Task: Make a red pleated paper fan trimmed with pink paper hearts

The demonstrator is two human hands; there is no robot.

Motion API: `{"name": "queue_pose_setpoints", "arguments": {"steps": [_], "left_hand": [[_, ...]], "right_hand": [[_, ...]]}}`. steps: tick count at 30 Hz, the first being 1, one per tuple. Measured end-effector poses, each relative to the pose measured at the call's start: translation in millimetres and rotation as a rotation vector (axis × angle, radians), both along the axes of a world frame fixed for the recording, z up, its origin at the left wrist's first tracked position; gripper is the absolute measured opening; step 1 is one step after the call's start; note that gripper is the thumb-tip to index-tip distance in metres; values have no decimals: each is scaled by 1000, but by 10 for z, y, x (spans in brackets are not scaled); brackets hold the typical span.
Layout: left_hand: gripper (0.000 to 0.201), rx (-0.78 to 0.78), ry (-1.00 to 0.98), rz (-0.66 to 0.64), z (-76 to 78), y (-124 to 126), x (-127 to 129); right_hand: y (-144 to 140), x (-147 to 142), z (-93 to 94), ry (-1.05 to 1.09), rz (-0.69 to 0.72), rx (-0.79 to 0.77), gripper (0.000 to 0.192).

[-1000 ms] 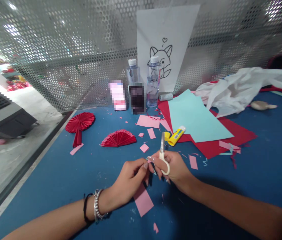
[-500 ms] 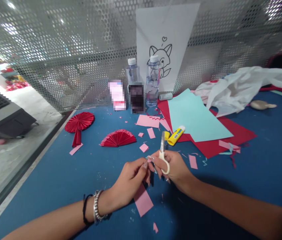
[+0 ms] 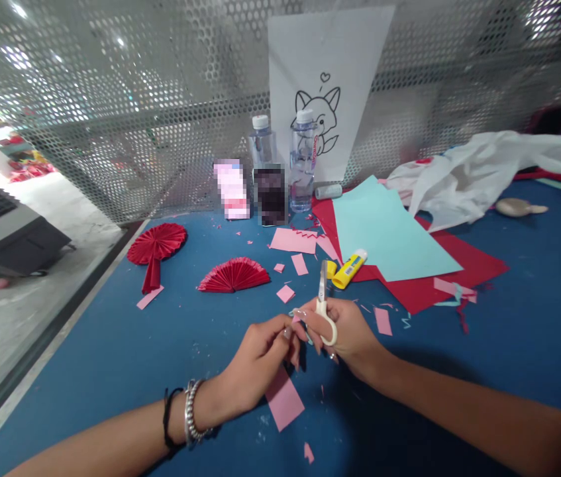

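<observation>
Pinching pink paper strip (image 3: 284, 397) in your left hand (image 3: 255, 364), near centre of table (image 3: 111, 351). Right hand (image 3: 344, 334) closed round scissors (image 3: 324, 301), blades pointing far. Paper light, floppy, tears easily; hold close to cut line.

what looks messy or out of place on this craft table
Nothing is damaged, but pink paper scraps lie strewn over the blue table, and the glue stick lies on its side with its yellow cap off beside it. The right hand holds scissors; the left hand pinches a pink strip.
</observation>
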State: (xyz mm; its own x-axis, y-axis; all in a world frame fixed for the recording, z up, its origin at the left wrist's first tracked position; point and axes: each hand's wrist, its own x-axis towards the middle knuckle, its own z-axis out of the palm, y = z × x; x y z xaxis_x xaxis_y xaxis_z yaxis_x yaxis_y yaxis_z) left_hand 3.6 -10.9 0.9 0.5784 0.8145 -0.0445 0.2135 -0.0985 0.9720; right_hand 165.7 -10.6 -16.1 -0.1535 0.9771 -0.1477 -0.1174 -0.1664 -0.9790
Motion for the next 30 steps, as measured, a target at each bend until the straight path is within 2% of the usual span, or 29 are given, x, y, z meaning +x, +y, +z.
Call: {"name": "queue_pose_setpoints", "arguments": {"steps": [12, 16, 19, 23, 27, 30], "left_hand": [[35, 4, -20, 28, -31, 11, 0], [33, 20, -27, 58, -13, 27, -9], [33, 30, -48, 129, 14, 45, -25], [35, 56, -77, 189, 39, 59, -53], [34, 86, -89, 162, 43, 54, -60], [33, 88, -84, 135, 37, 46, -54]], "right_hand": [[-14, -6, 43, -5, 16, -2, 26], [-9, -13, 22, 58, 24, 10, 26], [-49, -21, 18, 51, 109, -3, 25], [-151, -47, 88, -131, 266, 4, 24], [-195, -63, 147, -222, 322, 4, 23], [-186, -54, 125, -255, 353, 37, 24]]}}
